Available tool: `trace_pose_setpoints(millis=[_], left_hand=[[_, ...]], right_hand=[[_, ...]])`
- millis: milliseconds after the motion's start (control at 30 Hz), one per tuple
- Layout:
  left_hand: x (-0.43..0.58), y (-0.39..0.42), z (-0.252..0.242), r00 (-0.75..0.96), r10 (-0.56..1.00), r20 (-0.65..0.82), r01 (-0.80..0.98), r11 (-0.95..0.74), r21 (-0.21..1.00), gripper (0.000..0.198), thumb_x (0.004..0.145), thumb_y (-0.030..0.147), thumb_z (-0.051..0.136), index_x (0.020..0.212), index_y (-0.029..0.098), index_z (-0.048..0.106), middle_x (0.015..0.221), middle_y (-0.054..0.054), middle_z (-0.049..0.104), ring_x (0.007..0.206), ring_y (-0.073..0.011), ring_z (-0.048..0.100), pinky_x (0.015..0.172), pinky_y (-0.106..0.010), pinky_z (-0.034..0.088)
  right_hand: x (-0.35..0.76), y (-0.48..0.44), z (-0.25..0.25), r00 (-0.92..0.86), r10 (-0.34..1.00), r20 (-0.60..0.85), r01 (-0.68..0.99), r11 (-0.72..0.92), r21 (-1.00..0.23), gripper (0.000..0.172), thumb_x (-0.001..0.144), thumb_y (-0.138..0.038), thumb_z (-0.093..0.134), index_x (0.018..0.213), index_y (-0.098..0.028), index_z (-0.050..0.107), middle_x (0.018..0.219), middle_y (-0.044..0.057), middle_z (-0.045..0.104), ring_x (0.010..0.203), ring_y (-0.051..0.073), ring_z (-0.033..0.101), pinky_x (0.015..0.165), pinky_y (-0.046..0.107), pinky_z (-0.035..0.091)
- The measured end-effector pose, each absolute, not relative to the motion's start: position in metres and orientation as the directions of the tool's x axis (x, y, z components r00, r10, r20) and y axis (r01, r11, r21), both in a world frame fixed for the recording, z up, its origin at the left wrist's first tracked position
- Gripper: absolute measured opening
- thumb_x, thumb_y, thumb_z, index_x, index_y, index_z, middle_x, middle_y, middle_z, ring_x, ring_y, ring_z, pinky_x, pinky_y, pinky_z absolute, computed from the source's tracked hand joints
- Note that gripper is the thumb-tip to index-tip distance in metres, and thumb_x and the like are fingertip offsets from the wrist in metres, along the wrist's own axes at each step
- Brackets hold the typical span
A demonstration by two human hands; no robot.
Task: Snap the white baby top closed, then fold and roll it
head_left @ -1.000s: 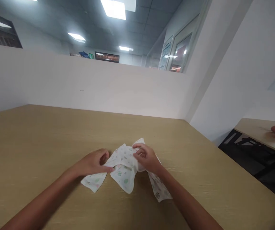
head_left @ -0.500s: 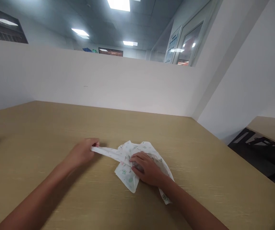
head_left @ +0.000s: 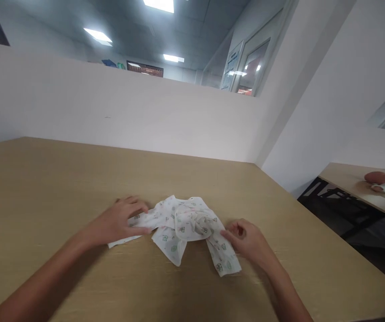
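A white baby shirt (head_left: 192, 223) with small animal prints lies crumpled on the wooden table (head_left: 112, 281), its middle bunched up and its two sleeves spread to either side. My left hand (head_left: 121, 221) rests over the left sleeve, thumb and fingers apart; the sleeve's end shows beneath it. At the other side, my right hand (head_left: 247, 241) has curled fingers, with the thumb and fingertips at the outer edge of the right sleeve (head_left: 224, 257), apparently pinching it. Part of that hand's grip is hidden.
A low white partition (head_left: 162, 118) runs along the table's far edge, meeting a white wall (head_left: 299, 147) at the right. Beyond the right side stands another table (head_left: 349, 183), with a reddish rounded object (head_left: 378, 177) and some light cloth on it.
My left hand has let the stretched sleeve down and spread its fingers over it. My right hand has moved right, off the shirt's middle to the right sleeve, which now lies flatter.
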State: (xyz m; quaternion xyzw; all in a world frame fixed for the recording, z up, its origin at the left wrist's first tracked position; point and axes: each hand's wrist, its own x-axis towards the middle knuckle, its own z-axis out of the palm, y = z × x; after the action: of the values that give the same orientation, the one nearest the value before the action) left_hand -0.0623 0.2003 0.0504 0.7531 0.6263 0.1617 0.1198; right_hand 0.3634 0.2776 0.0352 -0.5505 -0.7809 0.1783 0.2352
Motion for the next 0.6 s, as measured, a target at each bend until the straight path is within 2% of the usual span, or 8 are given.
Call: trace_pose_setpoints(millis=[100, 167, 233, 333, 433, 500, 600], left_hand=[[-0.019, 0.212, 0.020, 0.209, 0.944, 0.253, 0.874, -0.297, 0.384, 0.059, 0.100, 0.070, 0.043, 0.149, 0.037, 0.052, 0.158, -0.002, 0.044, 0.143, -0.0241, 0.042, 0.119, -0.039, 0.036], [-0.001, 0.222, -0.004, 0.258, 0.915, 0.311, 0.874, -0.358, 0.328, 0.067, 0.103, 0.067, 0.038, 0.161, 0.032, 0.037, 0.169, -0.004, 0.027, 0.154, -0.0252, 0.030, 0.124, -0.042, 0.031], [0.005, 0.232, -0.025, 0.247, 0.913, 0.324, 0.894, -0.344, 0.288, 0.074, 0.104, 0.066, 0.034, 0.165, 0.025, 0.029, 0.172, -0.006, 0.019, 0.158, -0.0267, 0.023, 0.126, -0.045, 0.028], [-0.004, 0.245, -0.041, 0.225, 0.933, 0.281, 0.916, -0.301, 0.265, 0.080, 0.102, 0.071, 0.032, 0.166, 0.022, 0.029, 0.170, -0.007, 0.022, 0.159, -0.0294, 0.022, 0.130, -0.050, 0.018], [-0.018, 0.252, -0.044, 0.237, 0.941, 0.241, 0.915, -0.300, 0.270, 0.084, 0.100, 0.075, 0.031, 0.166, 0.023, 0.031, 0.169, -0.006, 0.026, 0.160, -0.0301, 0.021, 0.132, -0.052, 0.010], [-0.023, 0.253, -0.043, 0.245, 0.941, 0.233, 0.912, -0.306, 0.273, 0.084, 0.100, 0.076, 0.031, 0.165, 0.023, 0.031, 0.169, -0.005, 0.027, 0.160, -0.0300, 0.021, 0.132, -0.052, 0.009], [-0.021, 0.251, -0.038, 0.245, 0.925, 0.290, 0.910, -0.323, 0.261, 0.080, 0.100, 0.074, 0.035, 0.161, 0.023, 0.039, 0.168, -0.007, 0.031, 0.158, -0.0308, 0.024, 0.131, -0.053, 0.008]], right_hand=[[0.366, 0.273, 0.015, -0.367, 0.928, 0.062, 0.801, 0.349, -0.487, 0.042, 0.080, -0.055, 0.074, 0.078, -0.016, 0.057, 0.086, 0.005, 0.063, 0.079, 0.019, 0.054, 0.068, 0.029, 0.038], [0.364, 0.277, 0.014, -0.423, 0.905, 0.039, 0.773, 0.383, -0.505, 0.025, 0.080, -0.040, 0.069, 0.082, -0.016, 0.062, 0.088, 0.005, 0.064, 0.081, 0.020, 0.056, 0.070, 0.029, 0.038], [0.365, 0.289, 0.022, -0.420, 0.906, 0.058, 0.756, 0.384, -0.530, 0.013, 0.078, -0.026, 0.060, 0.083, -0.016, 0.065, 0.085, 0.004, 0.066, 0.079, 0.020, 0.057, 0.069, 0.029, 0.037], [0.378, 0.321, 0.040, -0.299, 0.926, 0.229, 0.799, 0.374, -0.471, 0.008, 0.076, -0.021, 0.054, 0.077, -0.017, 0.061, 0.081, 0.005, 0.064, 0.076, 0.020, 0.056, 0.069, 0.029, 0.036], [0.397, 0.355, 0.048, -0.259, 0.849, 0.461, 0.844, 0.431, -0.318, 0.011, 0.078, -0.014, 0.049, 0.077, -0.016, 0.060, 0.087, 0.009, 0.063, 0.085, 0.021, 0.057, 0.075, 0.029, 0.038], [0.407, 0.369, 0.043, -0.286, 0.855, 0.432, 0.884, 0.409, -0.225, 0.017, 0.079, -0.009, 0.047, 0.080, -0.015, 0.063, 0.092, 0.010, 0.064, 0.093, 0.023, 0.057, 0.081, 0.031, 0.038], [0.409, 0.370, 0.031, -0.316, 0.923, 0.221, 0.926, 0.351, -0.140, 0.033, 0.080, -0.005, 0.048, 0.099, -0.018, 0.071, 0.113, 0.010, 0.066, 0.111, 0.028, 0.055, 0.088, 0.037, 0.037]])
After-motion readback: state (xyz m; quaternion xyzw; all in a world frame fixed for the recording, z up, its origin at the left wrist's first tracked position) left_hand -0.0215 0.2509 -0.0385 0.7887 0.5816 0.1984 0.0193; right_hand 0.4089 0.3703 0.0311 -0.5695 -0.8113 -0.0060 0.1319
